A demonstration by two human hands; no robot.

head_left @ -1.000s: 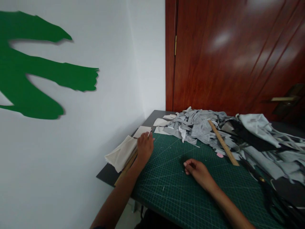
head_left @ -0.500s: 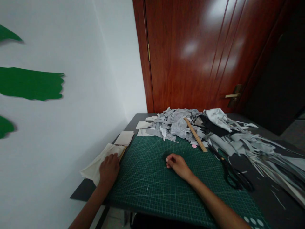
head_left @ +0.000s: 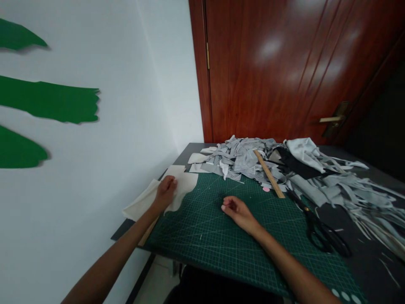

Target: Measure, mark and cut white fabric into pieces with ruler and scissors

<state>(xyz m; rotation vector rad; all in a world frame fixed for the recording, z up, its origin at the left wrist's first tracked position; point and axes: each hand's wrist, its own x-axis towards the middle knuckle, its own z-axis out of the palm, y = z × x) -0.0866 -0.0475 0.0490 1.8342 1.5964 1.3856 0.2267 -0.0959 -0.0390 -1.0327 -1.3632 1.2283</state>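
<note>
My left hand [head_left: 166, 192] is closed on a piece of cream cloth [head_left: 186, 183], pinched at its near side. The cloth hangs over the left edge of the green cutting mat [head_left: 202, 253]. More cream cloth [head_left: 142, 202] lies under and beside that hand, with a wooden strip [head_left: 148, 232] partly showing below the forearm. My right hand [head_left: 237, 211] rests over the middle of the mat, its fingers loosely curled and the thumb apart from them. Nothing shows in it.
Grey fabric scraps [head_left: 240, 154] are heaped at the back, with a wooden ruler [head_left: 268, 173] lying across them. Black scissors [head_left: 316, 223] lie on the right, near grey strips [head_left: 348, 194]. A white wall [head_left: 126, 105] borders the left side; a brown door [head_left: 268, 76] stands behind.
My left hand has moved forward and right, bringing a piece of cream cloth off the pile towards the mat. My right hand stays nearly in place. The view has shifted slightly left.
</note>
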